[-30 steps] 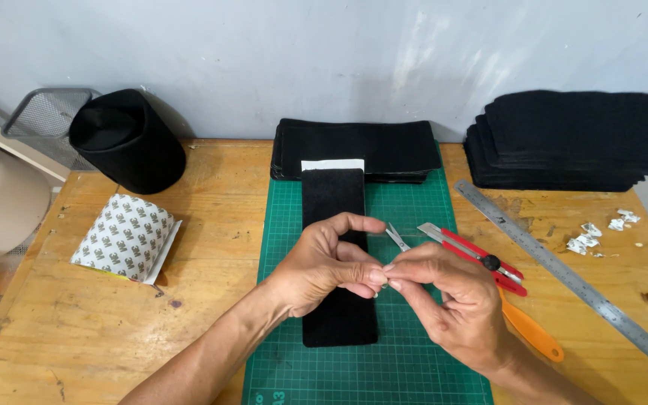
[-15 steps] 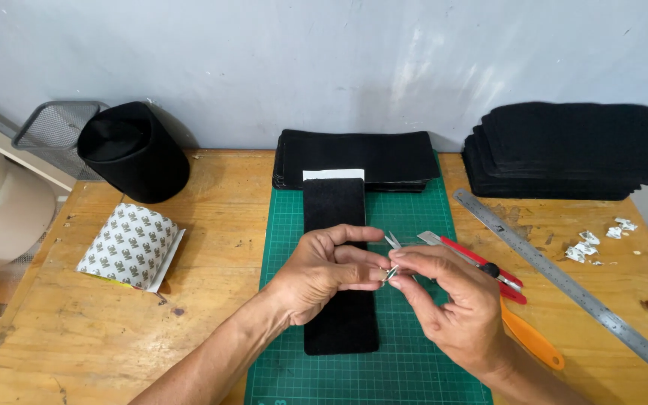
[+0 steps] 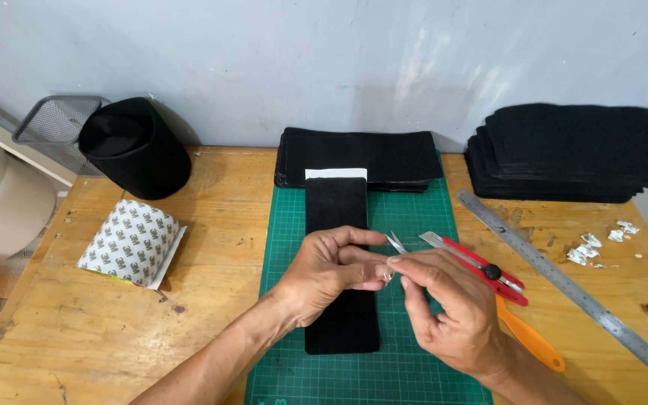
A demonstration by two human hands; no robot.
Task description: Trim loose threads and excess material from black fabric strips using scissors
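Long black felt strip (image 3: 341,262) with a white band (image 3: 336,173) at its far end, flat on the green gridded cutting mat (image 3: 414,375) at mid-table, its near half crossed by the hands. Judged early in the work: one strip laid out, a stack of black strips (image 3: 358,156) waiting at the mat's far edge, a taller pile of black felt pieces (image 3: 575,150) far right.

Far left, black cylindrical felt holder (image 3: 133,146) beside a wire mesh basket (image 3: 58,124); nearer, a curled patterned backing sheet (image 3: 130,241). Left hand (image 3: 324,271) palm down over the strip, thumb and fingers pinched together on a small silvery scrap (image 3: 388,274). Right hand (image 3: 448,307) meeting it, fingertips closed on the same scrap. Behind them, small metal tweezers (image 3: 395,241). Right, red-handled utility knife (image 3: 478,264), orange-handled tool (image 3: 530,341), long steel ruler (image 3: 560,279), crumpled white scraps (image 3: 590,246).
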